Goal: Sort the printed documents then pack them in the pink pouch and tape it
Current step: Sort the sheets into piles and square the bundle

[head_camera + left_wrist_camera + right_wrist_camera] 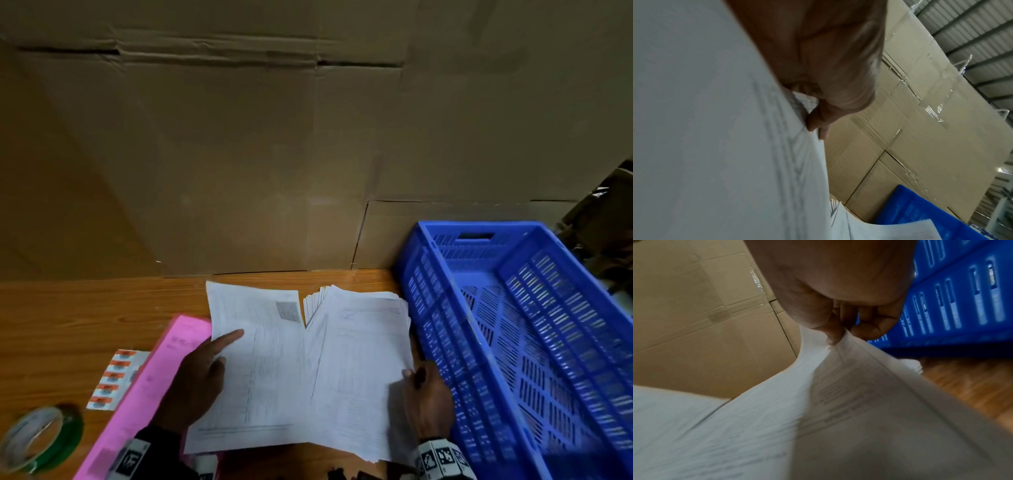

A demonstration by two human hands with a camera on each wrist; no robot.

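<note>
Printed documents lie fanned on the wooden table (85, 318). My left hand (219, 349) holds a loose sheet (263, 363) by its left edge, index finger stretched out on top. In the left wrist view the fingers (818, 126) curl against that sheet (715, 129). My right hand (416, 375) pinches the right edge of the thicker stack (359, 359). The right wrist view shows thumb and fingers (836, 335) closed on lifted top pages (838, 402). The pink pouch (150, 383) lies flat to the left, partly under the loose sheet and my left wrist.
A roll of clear tape with a green core (37, 438) sits at the front left corner. A strip of orange and white labels (114, 380) lies beside the pouch. A blue slotted crate (442, 342) stands hard against the stack's right side. Cardboard boxes (239, 154) wall off the back.
</note>
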